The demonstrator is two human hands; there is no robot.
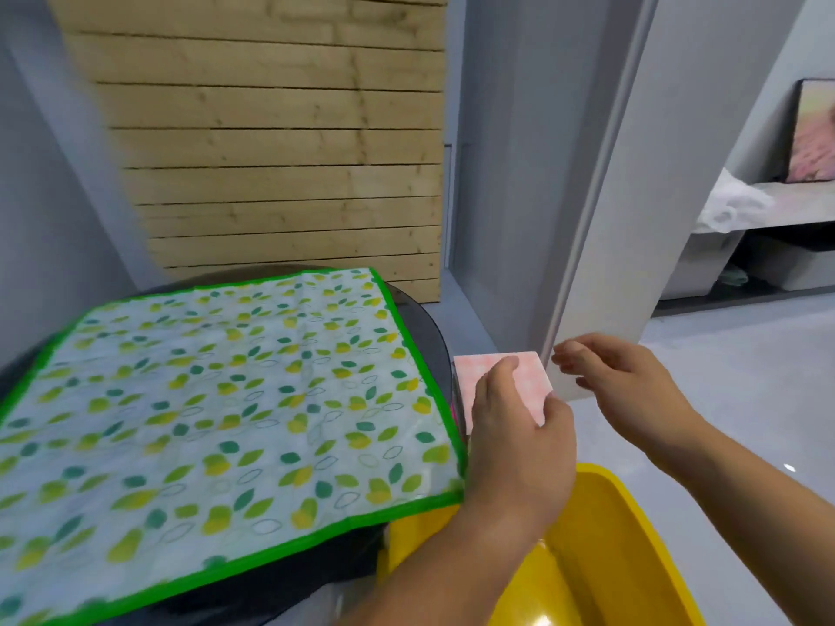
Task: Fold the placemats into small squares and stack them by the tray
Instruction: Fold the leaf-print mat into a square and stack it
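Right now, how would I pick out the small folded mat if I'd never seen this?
Start at the big leaf-patterned placemat with a green border, spread over the dark round table. Just off its right edge, above the yellow tray, the left hand grips a small folded square. It alone is pale pink, and far smaller than the green mat.

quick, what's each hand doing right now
Left hand: holding the folded pink placemat.
Right hand: open, fingers loosely curled, holding nothing, just beside the placemat's right edge.
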